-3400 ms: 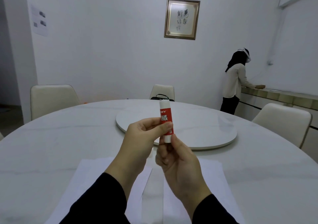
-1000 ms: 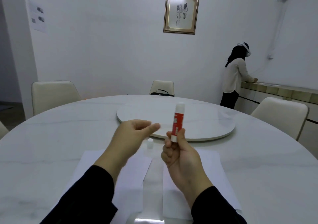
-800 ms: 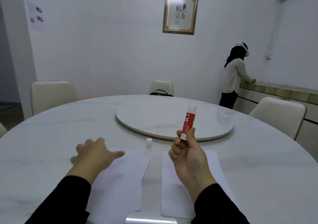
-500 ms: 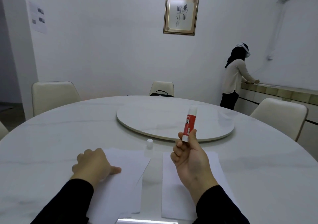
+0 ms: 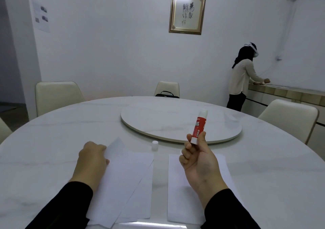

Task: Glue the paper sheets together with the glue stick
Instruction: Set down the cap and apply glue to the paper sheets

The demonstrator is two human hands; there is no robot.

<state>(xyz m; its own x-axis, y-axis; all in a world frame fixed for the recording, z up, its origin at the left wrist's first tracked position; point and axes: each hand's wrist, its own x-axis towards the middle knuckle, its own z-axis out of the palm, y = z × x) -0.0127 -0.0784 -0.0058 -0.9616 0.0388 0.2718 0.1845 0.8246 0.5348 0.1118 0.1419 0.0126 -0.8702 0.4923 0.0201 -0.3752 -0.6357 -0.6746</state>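
Observation:
My right hand [image 5: 198,160] holds a red and white glue stick [image 5: 199,125] upright by its base, uncapped, above a white paper sheet [image 5: 177,190] lying flat on the table. Its small white cap [image 5: 155,144] stands on the table between the sheets. My left hand [image 5: 91,158] pinches the far corner of the top sheet [image 5: 121,176] of the left pile and lifts that corner off the table. Another sheet [image 5: 142,200] lies under it, skewed.
The round white marble table [image 5: 52,141] carries a large turntable [image 5: 175,123] in its middle. Cream chairs [image 5: 56,97] stand around it, one with a black bag [image 5: 166,94]. A person [image 5: 244,77] stands at a counter at the far right.
My left hand set the cap down on the table, dropped to the left sheets and took hold of the top sheet's corner, now lifted. My right hand keeps the glue stick upright.

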